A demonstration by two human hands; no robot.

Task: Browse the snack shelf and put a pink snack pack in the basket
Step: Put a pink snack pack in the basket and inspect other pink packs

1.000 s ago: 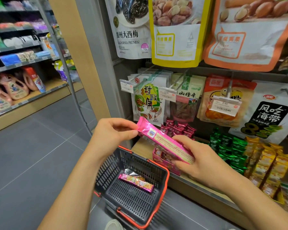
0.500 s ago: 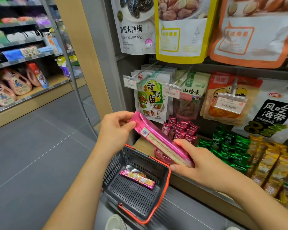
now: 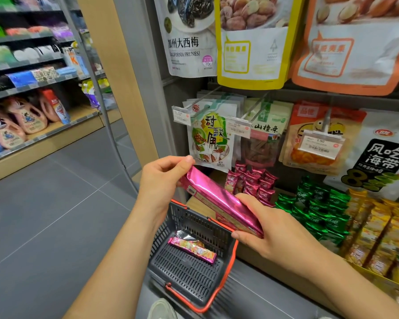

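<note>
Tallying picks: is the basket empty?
No, one pink-and-orange snack bar lies on the basket floor, while the left hand and right hand hold the shiny pink pack.

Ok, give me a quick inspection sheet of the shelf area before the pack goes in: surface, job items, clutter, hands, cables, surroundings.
Surface: wooden shelf board, mostly covered by stock.
Job's things: pink snack pack, tilted, held near the far rim of the basket, not yet in it; one wrapped snack bar lies on the basket floor.
Clutter: maroon packs, green packs and yellow packs on the shelf; hanging bags with price tags above.
Hands: left hand grips the pack's upper end; right hand grips its lower end.
Cables: nothing seen.
Surroundings: grey tiled floor; bottle shelves across the aisle.
</note>
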